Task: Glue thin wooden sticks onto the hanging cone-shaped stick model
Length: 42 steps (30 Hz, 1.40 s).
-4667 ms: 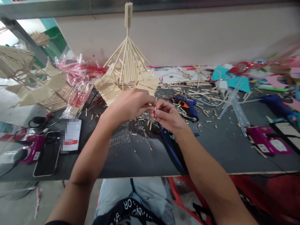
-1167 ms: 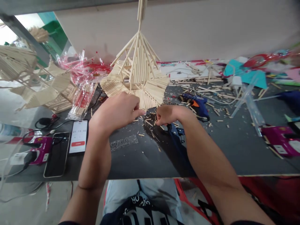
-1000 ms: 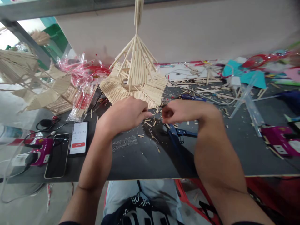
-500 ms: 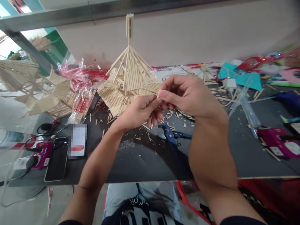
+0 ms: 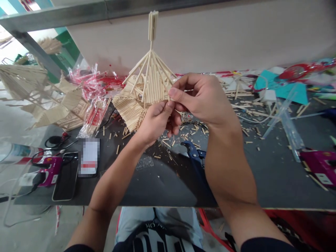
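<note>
A pavilion-like model of thin wooden sticks (image 5: 152,82), with a pointed roof and a bundled spire, stands on the dark table in front of me. My left hand (image 5: 159,119) is at its lower right front, thumb pressed against the curled forefinger. Just above, my right hand (image 5: 195,96) pinches with thumb and forefinger close to the roof's lower right edge. The fingertips of both hands nearly meet; whatever they hold is too small and covered to make out. Part of the model's right side is hidden behind my hands. Blue-handled cutters (image 5: 193,154) lie below my right wrist.
Cut stick pieces (image 5: 194,131) litter the table. At left are two phones (image 5: 65,176), a purple power strip (image 5: 52,171), wrapped sticks (image 5: 94,115) and another stick model (image 5: 63,105). Clear plastic tubes (image 5: 290,129) and turquoise card (image 5: 295,87) lie right.
Both hands have shifted left and slightly up, closer to the model's roof. My right hand now covers more of the model's right side. The camera view has turned slightly.
</note>
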{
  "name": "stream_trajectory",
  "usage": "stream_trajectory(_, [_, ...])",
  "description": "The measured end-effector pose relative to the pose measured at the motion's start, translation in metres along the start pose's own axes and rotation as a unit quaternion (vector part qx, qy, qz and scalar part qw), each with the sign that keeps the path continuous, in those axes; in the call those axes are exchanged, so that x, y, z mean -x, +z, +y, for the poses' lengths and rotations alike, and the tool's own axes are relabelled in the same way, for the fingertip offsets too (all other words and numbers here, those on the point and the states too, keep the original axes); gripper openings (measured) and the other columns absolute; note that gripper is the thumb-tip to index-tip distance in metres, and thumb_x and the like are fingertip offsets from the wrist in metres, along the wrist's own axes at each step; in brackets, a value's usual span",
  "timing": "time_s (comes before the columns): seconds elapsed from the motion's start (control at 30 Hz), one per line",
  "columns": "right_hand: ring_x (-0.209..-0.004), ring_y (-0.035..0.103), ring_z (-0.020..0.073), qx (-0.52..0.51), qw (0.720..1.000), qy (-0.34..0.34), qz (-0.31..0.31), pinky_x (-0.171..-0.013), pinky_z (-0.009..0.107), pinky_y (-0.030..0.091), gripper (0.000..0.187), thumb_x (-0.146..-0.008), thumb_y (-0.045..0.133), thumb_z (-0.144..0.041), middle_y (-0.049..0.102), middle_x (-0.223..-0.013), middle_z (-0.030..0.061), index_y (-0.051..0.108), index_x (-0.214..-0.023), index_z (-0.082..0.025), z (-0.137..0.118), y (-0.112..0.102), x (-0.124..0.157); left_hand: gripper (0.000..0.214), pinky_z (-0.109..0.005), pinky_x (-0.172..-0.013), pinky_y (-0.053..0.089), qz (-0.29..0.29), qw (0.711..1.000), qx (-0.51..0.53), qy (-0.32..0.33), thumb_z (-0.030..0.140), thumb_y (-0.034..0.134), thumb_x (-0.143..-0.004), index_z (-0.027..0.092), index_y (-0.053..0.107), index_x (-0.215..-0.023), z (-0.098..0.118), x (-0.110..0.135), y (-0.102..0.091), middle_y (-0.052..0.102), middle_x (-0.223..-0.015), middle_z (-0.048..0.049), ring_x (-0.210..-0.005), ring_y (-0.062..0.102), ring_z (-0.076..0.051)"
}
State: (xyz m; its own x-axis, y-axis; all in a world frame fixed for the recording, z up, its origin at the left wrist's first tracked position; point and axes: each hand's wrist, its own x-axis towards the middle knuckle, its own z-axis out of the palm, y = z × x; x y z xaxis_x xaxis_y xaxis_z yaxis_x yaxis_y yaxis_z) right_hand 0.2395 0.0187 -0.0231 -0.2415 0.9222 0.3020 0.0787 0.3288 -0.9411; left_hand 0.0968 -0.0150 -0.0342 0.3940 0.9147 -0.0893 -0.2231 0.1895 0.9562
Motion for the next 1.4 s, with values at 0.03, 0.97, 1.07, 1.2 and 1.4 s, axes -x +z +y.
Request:
stream_trajectory(0.03, [-0.049,0.048,0.0064,-0.002,1.0,-0.001,0.004,-0.044,0.023,0.043,0.028,-0.084,0.08,-0.041,0.055,-0.063,-0.0032,0.062,-0.078,-0.02,0.0,0.001,-0.001,0.031,-0.014,-0.036,0.037,0.001,1.0,0.012,0.002,0.024,0.034,-0.11,0.016,0.05,-0.085,0.0,0.0,0.0,0.055,-0.06,0.0065,-0.039,0.053,-0.003])
stream_trajectory(0.97, [-0.043,0.053,0.008,-0.012,0.998,0.054,-0.029,-0.043,0.023,0.044,0.031,-0.09,0.074,-0.043,0.05,-0.054,-0.0053,0.058,-0.076,-0.02,0.002,0.008,-0.002,0.028,-0.014,-0.035,0.036,-0.03,0.992,0.123,-0.017,0.024,0.035,-0.099,0.015,0.053,-0.079,-0.002,-0.006,-0.013,0.056,-0.062,0.0022,-0.042,0.055,-0.006])
stream_trajectory(1.07, [-0.047,0.055,0.0078,0.012,0.999,0.045,-0.027,-0.052,0.025,0.049,0.032,-0.092,0.071,-0.042,0.055,-0.056,-0.0041,0.059,-0.074,-0.019,0.003,0.008,-0.003,0.026,-0.013,-0.034,0.034,-0.025,0.989,0.14,-0.03,0.023,0.034,-0.098,0.015,0.052,-0.079,0.001,-0.007,-0.014,0.053,-0.061,0.003,-0.04,0.052,-0.005])
stream_trajectory(1.2, [-0.055,0.057,0.0097,0.03,0.999,0.033,-0.014,-0.063,0.029,0.051,0.031,-0.093,0.07,-0.042,0.057,-0.061,-0.0021,0.061,-0.074,-0.019,0.003,0.007,-0.002,0.023,-0.013,-0.034,0.033,-0.029,0.986,0.155,-0.053,0.024,0.035,-0.097,0.016,0.052,-0.083,0.004,-0.007,-0.016,0.05,-0.06,0.0041,-0.039,0.05,-0.004])
stream_trajectory(1.4, [-0.061,0.057,0.01,0.03,0.999,0.029,-0.013,-0.064,0.027,0.051,0.034,-0.091,0.071,-0.045,0.061,-0.067,0.0005,0.062,-0.072,-0.019,0.004,0.006,-0.003,0.027,-0.013,-0.031,0.029,-0.042,0.975,0.212,-0.058,0.021,0.032,-0.1,0.017,0.047,-0.079,0.003,-0.009,-0.014,0.045,-0.055,0.0051,-0.035,0.045,-0.003])
